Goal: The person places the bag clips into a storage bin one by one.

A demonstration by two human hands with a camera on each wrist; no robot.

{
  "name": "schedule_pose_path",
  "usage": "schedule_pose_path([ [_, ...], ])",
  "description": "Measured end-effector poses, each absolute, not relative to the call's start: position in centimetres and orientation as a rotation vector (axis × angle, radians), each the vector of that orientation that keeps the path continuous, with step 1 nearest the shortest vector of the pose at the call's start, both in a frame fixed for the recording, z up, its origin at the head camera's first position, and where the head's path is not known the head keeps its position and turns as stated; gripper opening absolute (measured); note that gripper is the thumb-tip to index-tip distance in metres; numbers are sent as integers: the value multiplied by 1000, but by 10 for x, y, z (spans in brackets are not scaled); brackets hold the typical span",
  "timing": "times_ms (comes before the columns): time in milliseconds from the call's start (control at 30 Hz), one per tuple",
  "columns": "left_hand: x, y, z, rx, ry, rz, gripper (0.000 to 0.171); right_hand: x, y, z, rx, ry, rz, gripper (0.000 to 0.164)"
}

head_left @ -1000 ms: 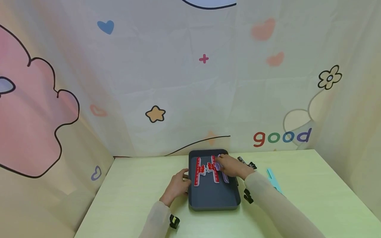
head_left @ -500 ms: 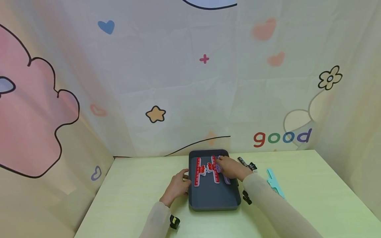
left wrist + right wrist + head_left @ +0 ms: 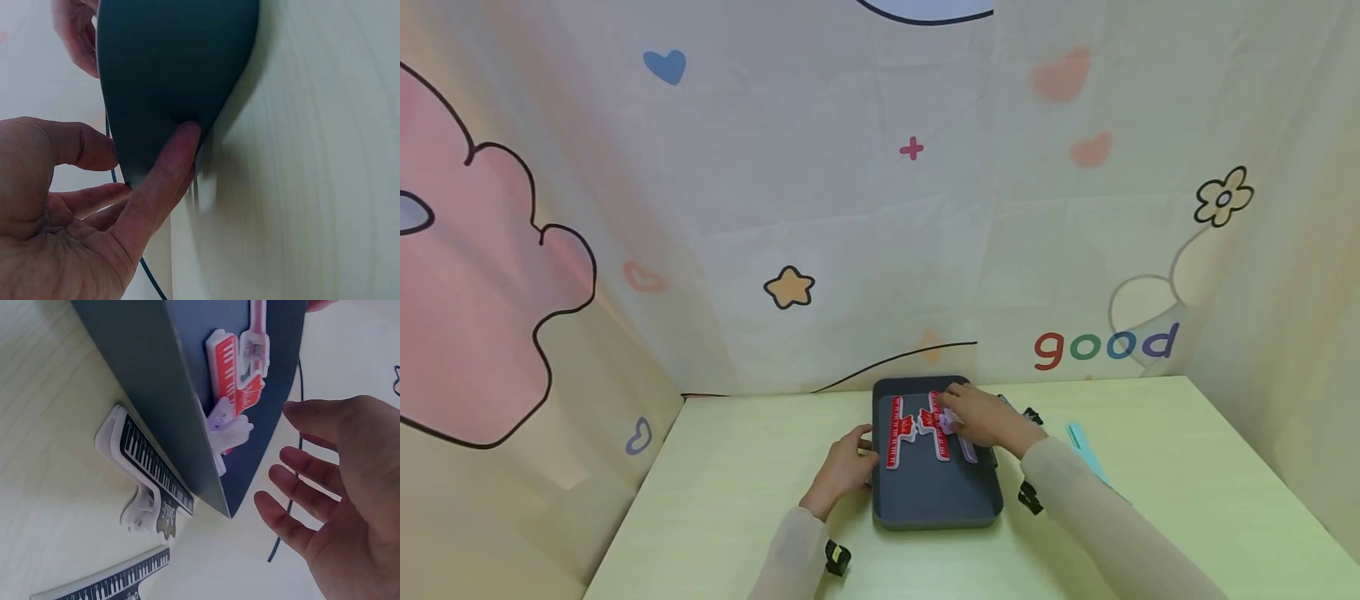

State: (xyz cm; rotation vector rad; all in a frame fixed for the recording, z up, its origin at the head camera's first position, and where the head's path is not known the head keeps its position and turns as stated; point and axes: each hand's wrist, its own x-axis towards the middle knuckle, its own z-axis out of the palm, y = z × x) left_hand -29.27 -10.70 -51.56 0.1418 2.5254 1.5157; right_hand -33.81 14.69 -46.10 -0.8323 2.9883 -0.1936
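Observation:
A dark grey tray [image 3: 936, 500] lies on the table, with a red piano-keyboard clip [image 3: 893, 442] at its left and a second red one [image 3: 942, 448] in the middle. Beside them, near the right wall, is a purple clip [image 3: 968, 450], partly hidden in the head view. My right hand [image 3: 981, 417] hovers over these clips; in the right wrist view its fingers [image 3: 287, 525] are spread, apart from the purple clip, and hold nothing. My left hand [image 3: 842, 467] touches the tray's left side. One of its fingers [image 3: 165, 165] lies straight along the outer wall in the left wrist view.
Outside the tray's right wall lie black-and-white keyboard clips, one standing close [image 3: 156, 465] and another [image 3: 103, 581] farther off. A turquoise clip [image 3: 1086, 450] lies right of them, partly behind the sleeve. A printed curtain [image 3: 850, 333] hangs behind the table.
My right fingers, bunched at the purple clip before, are now spread and off it, slightly farther left. The purple clip stays in the tray. The left hand keeps its place at the tray.

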Motion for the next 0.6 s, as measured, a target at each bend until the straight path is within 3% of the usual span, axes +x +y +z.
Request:
schedule_pose_path([
  [600,-292,-106,-515,135,2518,1516,57,-321,181,-451,-885,3137,-171,48],
])
